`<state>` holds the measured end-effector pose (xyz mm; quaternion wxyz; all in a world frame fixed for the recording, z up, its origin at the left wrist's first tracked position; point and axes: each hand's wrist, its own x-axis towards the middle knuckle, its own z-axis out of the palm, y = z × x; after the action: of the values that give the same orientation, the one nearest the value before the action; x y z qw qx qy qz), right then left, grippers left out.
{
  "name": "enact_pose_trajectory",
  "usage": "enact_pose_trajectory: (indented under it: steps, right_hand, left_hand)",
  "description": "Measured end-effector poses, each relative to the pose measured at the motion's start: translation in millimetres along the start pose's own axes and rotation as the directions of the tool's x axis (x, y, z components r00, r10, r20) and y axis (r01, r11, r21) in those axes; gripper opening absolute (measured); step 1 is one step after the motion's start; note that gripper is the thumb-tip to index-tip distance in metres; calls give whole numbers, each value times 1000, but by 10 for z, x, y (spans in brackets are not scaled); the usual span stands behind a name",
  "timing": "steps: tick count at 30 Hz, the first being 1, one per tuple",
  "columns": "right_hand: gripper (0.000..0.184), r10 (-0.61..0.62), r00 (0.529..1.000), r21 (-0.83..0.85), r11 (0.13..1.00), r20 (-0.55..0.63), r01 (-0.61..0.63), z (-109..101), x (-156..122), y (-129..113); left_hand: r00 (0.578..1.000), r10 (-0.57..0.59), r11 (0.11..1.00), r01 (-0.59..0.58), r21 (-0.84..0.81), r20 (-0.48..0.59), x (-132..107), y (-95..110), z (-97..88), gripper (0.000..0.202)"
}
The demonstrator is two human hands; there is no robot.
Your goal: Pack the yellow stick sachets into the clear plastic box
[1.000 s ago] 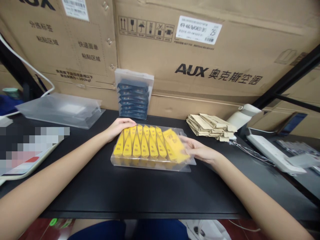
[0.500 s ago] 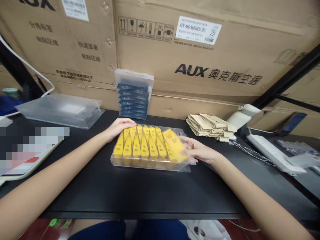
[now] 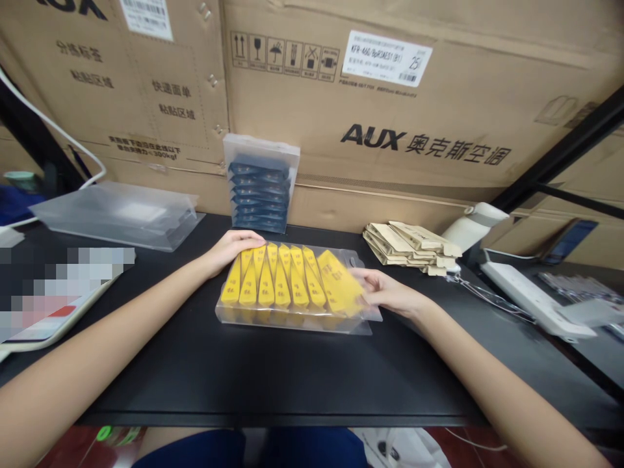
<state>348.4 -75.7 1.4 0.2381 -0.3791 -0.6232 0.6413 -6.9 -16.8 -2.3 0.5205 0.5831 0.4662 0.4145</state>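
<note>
Both my hands rest on the clear tray (image 3: 292, 323) mid-bench: left hand (image 3: 229, 250) flat on its far corner, gripping nothing, right hand (image 3: 385, 294) pinching the tilted end yellow packet (image 3: 340, 284). Packets look light and slippery; I'd hold edges. Beyond stands a box of blue packets (image 3: 260, 185).
</note>
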Motion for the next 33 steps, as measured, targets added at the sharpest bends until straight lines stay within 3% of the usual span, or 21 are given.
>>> enact_pose_trajectory:
  steps: [16, 33]
  right_hand:
    - [87, -34, 990, -23, 999, 136, 37, -30, -40, -3]
    - [57, -35, 993, -96, 995, -113, 24, 97, 22, -52]
  left_hand:
    - [1000, -4, 1000, 4, -4, -1, 1, -7, -2, 25]
    - [1000, -1, 1000, 1, 20, -6, -7, 15, 5, 30]
